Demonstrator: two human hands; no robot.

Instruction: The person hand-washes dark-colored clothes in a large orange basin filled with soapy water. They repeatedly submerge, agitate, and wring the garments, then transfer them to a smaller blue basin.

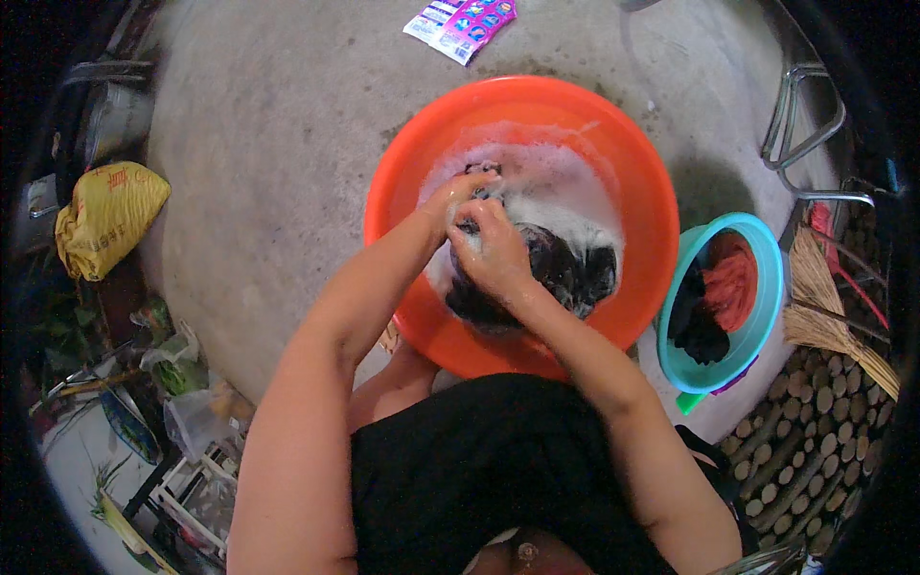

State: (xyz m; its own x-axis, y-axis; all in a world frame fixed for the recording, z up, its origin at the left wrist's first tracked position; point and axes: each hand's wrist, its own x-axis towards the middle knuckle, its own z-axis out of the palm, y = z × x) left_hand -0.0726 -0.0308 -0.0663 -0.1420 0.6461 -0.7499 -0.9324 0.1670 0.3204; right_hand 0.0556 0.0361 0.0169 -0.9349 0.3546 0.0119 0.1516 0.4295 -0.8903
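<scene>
A large orange plastic basin (525, 100) stands on the floor in front of me. Sudsy water (560, 172) lies in it around a dark wet cloth garment (550, 262). My left hand (463, 198) grips a bunched part of the garment at the left of the foam. Just below it, my right hand (492, 241) is closed on another fold of the same dark fabric. The two hands are close together, fingers wet and partly covered in suds. Much of the garment sits under the foam and behind my right forearm.
Right of the orange basin, a turquoise basin (672, 345) holds red and black cloth. Beyond it are a straw broom (819, 295), stacked logs (805, 445) and a metal chair frame (819, 140). A detergent packet (463, 27) lies ahead; a yellow sack (115, 215) stands left.
</scene>
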